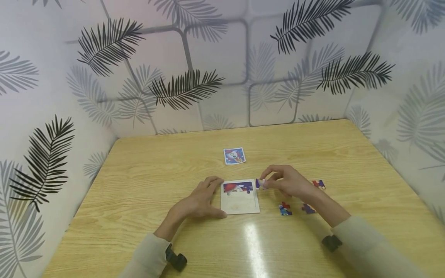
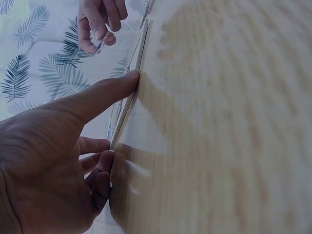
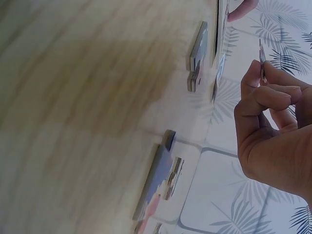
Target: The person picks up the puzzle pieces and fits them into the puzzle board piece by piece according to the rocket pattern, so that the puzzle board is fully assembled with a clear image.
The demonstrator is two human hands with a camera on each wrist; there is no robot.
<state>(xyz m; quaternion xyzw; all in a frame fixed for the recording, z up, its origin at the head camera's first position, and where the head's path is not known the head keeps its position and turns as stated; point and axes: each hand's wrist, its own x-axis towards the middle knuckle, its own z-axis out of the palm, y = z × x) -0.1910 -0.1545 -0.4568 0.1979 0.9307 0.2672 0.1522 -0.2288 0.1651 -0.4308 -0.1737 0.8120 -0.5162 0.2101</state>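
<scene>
A white square puzzle tray (image 1: 240, 204) lies on the table with its top part filled by picture pieces, red, white and purple. My left hand (image 1: 203, 199) is spread along the tray's left side, thumb at the near corner and fingertips at the far one. In the left wrist view, the thumb (image 2: 105, 97) touches the thin tray edge. My right hand (image 1: 286, 180) pinches a purple and white puzzle piece (image 1: 260, 183) between thumb and fingers by the tray's upper right edge. The right wrist view shows this piece (image 3: 262, 56) edge-on, raised above the table.
Loose puzzle pieces lie right of the tray: a red and blue one (image 1: 285, 209), a purple one (image 1: 308, 208) partly behind the right forearm, and a red one (image 1: 318, 184). A small picture card (image 1: 234, 156) lies beyond the tray. Leaf-patterned wall (image 1: 215, 58) bounds the table (image 1: 167, 162).
</scene>
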